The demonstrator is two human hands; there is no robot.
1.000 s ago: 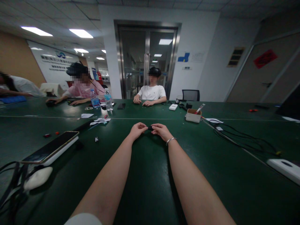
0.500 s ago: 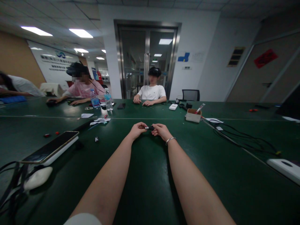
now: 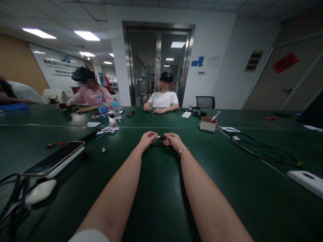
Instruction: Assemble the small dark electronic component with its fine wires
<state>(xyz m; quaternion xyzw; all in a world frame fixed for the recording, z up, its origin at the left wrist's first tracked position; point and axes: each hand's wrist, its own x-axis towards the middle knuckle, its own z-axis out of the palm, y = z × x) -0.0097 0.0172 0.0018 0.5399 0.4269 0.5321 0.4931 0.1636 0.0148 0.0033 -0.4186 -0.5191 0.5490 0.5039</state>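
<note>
A short black object with a silver tip (image 3: 162, 137) spans the gap between my hands over the green table (image 3: 161, 188); it is too small for me to tell its kind. The fingertips of my left hand (image 3: 148, 139) pinch its silver end. At the black end, my right hand (image 3: 173, 140) grips with thumb and fingers, and part of the object is hidden there. A silver bracelet (image 3: 183, 151) circles my right wrist. A small shiny piece (image 3: 104, 150) lies on the table to the left of my hands.
On the left lie a phone on a white block (image 3: 57, 158), cables and a white rounded thing (image 3: 41, 192). Two water bottles (image 3: 116, 108) stand farther back. An open box (image 3: 208, 124) and black cables (image 3: 262, 148) are at right. Several people sit around the table.
My left fingers have drawn closer together on the silver end, while my right hand stays put. At far left, a person in pink has moved a hand slightly.
</note>
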